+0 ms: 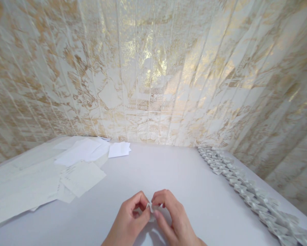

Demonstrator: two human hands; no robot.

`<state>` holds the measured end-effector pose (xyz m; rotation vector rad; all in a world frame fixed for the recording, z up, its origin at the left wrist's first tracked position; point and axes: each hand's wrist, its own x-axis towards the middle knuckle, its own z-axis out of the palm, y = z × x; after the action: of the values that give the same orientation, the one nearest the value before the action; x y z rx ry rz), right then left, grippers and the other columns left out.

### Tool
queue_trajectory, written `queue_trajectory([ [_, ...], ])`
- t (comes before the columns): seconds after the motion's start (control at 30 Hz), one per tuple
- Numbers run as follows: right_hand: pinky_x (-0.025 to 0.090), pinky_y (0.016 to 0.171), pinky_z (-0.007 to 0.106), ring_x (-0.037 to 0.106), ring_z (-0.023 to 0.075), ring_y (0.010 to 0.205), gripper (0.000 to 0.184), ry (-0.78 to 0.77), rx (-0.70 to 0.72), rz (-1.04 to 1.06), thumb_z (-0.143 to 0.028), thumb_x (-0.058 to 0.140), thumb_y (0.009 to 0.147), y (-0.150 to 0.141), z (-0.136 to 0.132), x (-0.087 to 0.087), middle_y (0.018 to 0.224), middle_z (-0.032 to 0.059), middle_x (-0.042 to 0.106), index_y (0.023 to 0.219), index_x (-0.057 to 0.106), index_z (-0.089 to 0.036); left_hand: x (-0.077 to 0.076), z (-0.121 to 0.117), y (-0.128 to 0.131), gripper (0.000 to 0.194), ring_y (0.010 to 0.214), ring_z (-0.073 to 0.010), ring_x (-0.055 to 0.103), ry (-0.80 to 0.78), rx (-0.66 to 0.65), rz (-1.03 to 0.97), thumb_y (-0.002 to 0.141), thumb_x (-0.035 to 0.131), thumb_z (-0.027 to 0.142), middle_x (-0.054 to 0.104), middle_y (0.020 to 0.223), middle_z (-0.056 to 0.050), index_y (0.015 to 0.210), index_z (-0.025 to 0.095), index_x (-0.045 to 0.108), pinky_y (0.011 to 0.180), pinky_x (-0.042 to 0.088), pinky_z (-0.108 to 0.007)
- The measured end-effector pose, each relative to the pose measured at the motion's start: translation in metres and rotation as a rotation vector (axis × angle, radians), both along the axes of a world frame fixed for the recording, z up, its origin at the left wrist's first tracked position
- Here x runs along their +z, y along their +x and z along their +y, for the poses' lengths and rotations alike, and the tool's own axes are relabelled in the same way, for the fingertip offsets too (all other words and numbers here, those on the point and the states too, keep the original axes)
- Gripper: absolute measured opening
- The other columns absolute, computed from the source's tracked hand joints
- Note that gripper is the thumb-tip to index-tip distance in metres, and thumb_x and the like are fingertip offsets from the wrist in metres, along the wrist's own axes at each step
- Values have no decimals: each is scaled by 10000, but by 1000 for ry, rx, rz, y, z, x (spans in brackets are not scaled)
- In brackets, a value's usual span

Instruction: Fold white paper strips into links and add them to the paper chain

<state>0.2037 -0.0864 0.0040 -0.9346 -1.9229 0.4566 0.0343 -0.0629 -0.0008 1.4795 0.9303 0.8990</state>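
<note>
My left hand (129, 218) and my right hand (172, 217) meet low in the middle of the head view, just above a white table (153, 171). Both pinch a small folded piece of white paper (150, 207) between thumbs and fingertips. Most of the paper is hidden by my fingers. A long row of several folded white paper pieces (248, 193) runs along the table's right edge, away from my hands.
Loose white paper sheets (83, 176) lie scattered at the left, with a small stack (119, 149) near the back. A gold-and-cream patterned wall covering (153, 68) rises behind the table and closes in on both sides.
</note>
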Motion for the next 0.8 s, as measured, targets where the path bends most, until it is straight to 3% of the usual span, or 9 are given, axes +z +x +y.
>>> queue_trajectory([
  [0.1, 428, 690, 260, 539, 155, 741, 108, -247, -25, 142, -275, 502, 954, 1, 2, -4, 836, 19, 590, 948, 576, -197, 2, 0, -1, 310, 586, -116, 403, -3, -10, -21, 858, 589, 446, 459, 662, 51, 697, 204, 480, 561, 355, -226],
  [0.23, 383, 640, 256, 489, 143, 672, 277, -510, -26, 354, -436, 592, 909, 1, 6, -8, 718, -9, 557, 803, 589, -180, 4, 0, -2, 371, 624, -124, 421, -13, -55, -21, 869, 586, 542, 464, 686, 43, 760, 189, 550, 584, 361, -227],
  [0.37, 357, 628, 258, 456, 137, 660, 358, -538, -74, 435, -518, 605, 890, 1, 6, -9, 707, -13, 539, 784, 578, -176, 4, 0, -1, 409, 641, -125, 449, -29, -86, 16, 823, 635, 593, 500, 777, 29, 924, 197, 605, 568, 359, -224],
  [0.57, 344, 635, 257, 423, 132, 665, 399, -563, -37, 466, -561, 598, 888, -3, 6, -9, 707, -22, 501, 794, 571, -174, 9, 3, -2, 328, 693, -147, 482, 142, 5, 72, 927, 549, 479, 523, 751, 25, 767, 198, 600, 637, 379, -233],
  [0.8, 328, 613, 255, 404, 127, 637, 433, -643, -18, 592, -594, 639, 842, -7, 5, -4, 684, -23, 495, 770, 557, -175, 8, 3, -3, 351, 698, -160, 492, 151, 6, 85, 942, 517, 485, 537, 753, 14, 786, 196, 641, 646, 381, -244],
])
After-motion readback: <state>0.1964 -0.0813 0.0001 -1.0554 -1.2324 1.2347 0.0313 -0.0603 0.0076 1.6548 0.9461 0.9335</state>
